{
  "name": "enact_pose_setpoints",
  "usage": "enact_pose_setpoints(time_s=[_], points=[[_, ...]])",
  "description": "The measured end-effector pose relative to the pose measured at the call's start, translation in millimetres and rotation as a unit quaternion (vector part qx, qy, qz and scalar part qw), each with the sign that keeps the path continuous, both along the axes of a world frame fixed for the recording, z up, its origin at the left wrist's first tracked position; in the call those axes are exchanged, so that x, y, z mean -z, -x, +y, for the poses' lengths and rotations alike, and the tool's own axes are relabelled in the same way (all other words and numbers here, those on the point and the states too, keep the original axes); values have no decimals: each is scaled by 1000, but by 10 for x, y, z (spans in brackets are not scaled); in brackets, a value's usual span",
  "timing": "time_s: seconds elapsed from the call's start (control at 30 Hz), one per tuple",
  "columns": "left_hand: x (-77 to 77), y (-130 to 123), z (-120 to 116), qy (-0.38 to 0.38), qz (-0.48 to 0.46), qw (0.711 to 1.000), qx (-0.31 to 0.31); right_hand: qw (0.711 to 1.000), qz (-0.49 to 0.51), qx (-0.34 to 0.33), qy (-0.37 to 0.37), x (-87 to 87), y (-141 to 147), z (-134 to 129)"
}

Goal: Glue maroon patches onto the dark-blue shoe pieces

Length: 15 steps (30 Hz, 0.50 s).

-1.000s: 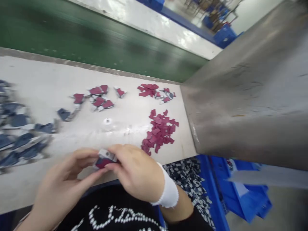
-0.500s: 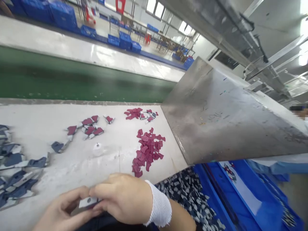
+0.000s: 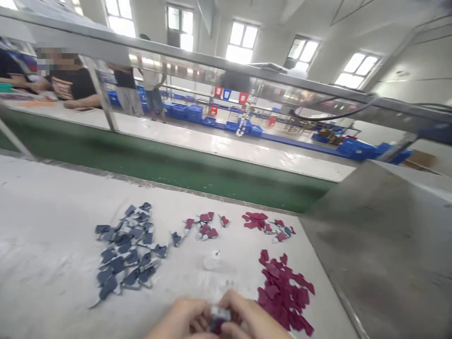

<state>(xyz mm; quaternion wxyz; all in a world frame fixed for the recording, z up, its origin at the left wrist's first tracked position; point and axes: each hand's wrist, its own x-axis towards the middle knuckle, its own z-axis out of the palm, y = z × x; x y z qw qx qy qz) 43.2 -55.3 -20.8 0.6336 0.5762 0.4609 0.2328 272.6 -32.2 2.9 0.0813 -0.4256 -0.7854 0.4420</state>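
Note:
At the bottom centre, my left hand [image 3: 183,320] and my right hand [image 3: 247,318] meet around a small white and dark piece [image 3: 218,316], fingers of both closed on it. Motion blur hides its exact shape. To the right of my right hand lies a heap of maroon pieces [image 3: 282,296] on the white table [image 3: 49,235]. A spread of dark blue-grey and white pieces [image 3: 129,249] lies left of my hands. Beyond them are several maroon and white pieces [image 3: 205,223] and a smaller maroon pile [image 3: 254,220].
A metal panel [image 3: 388,245] rises at the right edge of the table. Behind the table runs a green belt [image 3: 212,172]. Across it at the left, a person in a dark shirt [image 3: 76,84] leans on the far counter, with two people standing behind.
The view has swung left and up, bringing people and the whole blue-grey pile into sight. My hands remain together on the small piece; the blue bins at the lower right have left the view.

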Motion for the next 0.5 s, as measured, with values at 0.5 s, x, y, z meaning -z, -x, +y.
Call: enact_pose_setpoints(time_s=[0.5], points=[[411,712,818,-338,453,813,-140,988,15,152,20,111,206,838]])
